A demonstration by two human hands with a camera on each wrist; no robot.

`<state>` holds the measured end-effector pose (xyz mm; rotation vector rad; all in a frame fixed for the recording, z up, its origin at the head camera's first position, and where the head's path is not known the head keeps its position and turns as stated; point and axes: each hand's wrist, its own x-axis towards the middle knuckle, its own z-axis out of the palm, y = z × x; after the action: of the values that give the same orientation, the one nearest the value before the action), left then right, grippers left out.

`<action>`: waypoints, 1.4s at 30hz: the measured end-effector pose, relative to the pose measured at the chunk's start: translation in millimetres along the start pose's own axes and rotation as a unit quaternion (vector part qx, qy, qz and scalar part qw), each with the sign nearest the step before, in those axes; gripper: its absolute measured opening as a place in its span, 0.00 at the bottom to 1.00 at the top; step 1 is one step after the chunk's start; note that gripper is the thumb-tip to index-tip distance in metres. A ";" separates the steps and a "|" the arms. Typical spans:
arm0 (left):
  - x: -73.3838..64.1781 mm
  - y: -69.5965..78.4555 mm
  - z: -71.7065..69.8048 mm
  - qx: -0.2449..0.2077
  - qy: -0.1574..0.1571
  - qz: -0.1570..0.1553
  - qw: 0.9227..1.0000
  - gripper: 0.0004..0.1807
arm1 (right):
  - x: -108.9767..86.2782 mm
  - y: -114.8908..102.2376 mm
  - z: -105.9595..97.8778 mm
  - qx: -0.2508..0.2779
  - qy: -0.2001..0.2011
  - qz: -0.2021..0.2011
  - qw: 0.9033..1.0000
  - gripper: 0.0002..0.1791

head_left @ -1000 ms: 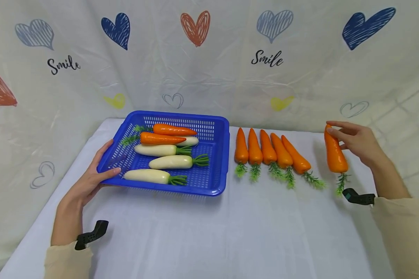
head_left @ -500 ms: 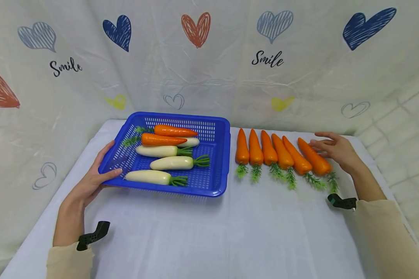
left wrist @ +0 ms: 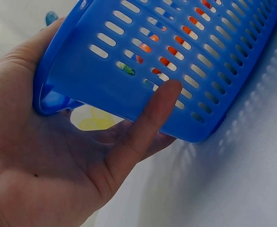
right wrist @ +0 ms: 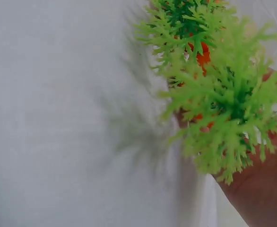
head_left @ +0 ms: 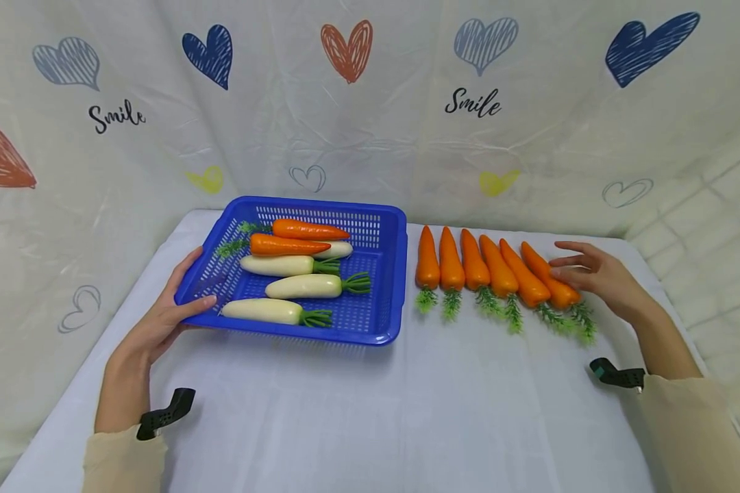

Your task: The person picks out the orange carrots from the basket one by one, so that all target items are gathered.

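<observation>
My left hand [head_left: 154, 327] grips the left corner of a blue plastic basket [head_left: 399, 274], which holds two carrots [head_left: 290, 244] and several white radishes [head_left: 302, 287]. The left wrist view shows one finger laid along the slotted basket wall [left wrist: 72, 71]. At the right, my right hand [head_left: 601, 275] rests its fingertips along the right side of the end carrot [head_left: 539, 270] in a slanting row, fingers loosely extended. In the right wrist view the leafy green top [right wrist: 228, 99] of a carrot hides most of the fingers.
Several more carrots [head_left: 451, 263] lie side by side right of the basket, tips toward the back and greens toward the front. A white cloth [head_left: 407, 411] covers the table. Behind stands a curtain [head_left: 407, 123] printed with hearts.
The right hand set its carrot down at the row's right end, then let it shift left against its neighbour. The left hand and basket have stayed put.
</observation>
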<state>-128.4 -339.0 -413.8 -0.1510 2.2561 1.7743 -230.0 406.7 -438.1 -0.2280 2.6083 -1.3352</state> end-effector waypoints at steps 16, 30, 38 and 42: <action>-0.6 -4.3 -0.7 -0.023 -0.010 0.005 1.000 0.49 | -18.4 -4.1 3.6 -0.079 -0.019 0.035 0.996 0.29; -0.2 2.8 0.7 -0.007 -0.003 0.006 1.000 0.50 | -9.8 -5.5 15.5 -0.075 -0.012 0.043 0.996 0.31; -0.2 1.4 1.0 -0.006 0.002 0.003 1.000 0.50 | -11.1 -11.5 19.2 -0.081 -0.022 0.054 0.995 0.33; 0.3 2.3 1.5 -0.005 0.002 0.004 1.000 0.50 | -12.3 -12.3 20.6 -0.091 -0.024 0.059 0.994 0.34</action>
<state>-129.1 -336.9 -412.1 -0.1484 2.2533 1.7913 -212.4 386.3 -438.5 -0.1276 2.6576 -1.0422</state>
